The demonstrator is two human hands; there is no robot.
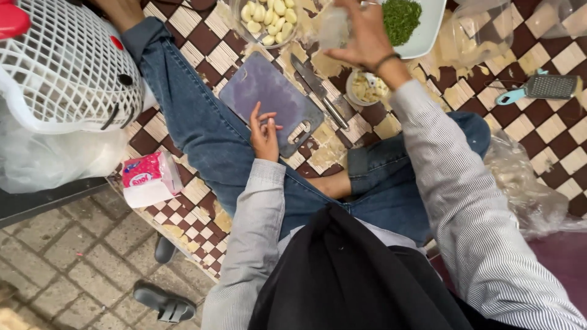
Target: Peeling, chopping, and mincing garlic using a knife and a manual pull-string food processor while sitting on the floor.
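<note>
My left hand [264, 133] rests with fingers apart on the near edge of a purple cutting board [269, 98] that lies on my leg. My right hand [362, 38] reaches forward and grips a small clear plastic bag [333, 27], held above the mat. A knife [318, 90] lies beside the board's right edge. A glass bowl of peeled garlic cloves [268, 18] stands beyond the board. Below my right wrist sits a small cup of garlic scraps [367, 88].
A white plate with chopped green herbs [408, 21] is at the top. A teal-handled grater [541, 87] lies at right. A white plastic basket [64, 67], a pink tissue pack [147, 177] and plastic bags [526, 183] surround me on the checkered mat. Dark shoes [165, 299] stand on the pavement.
</note>
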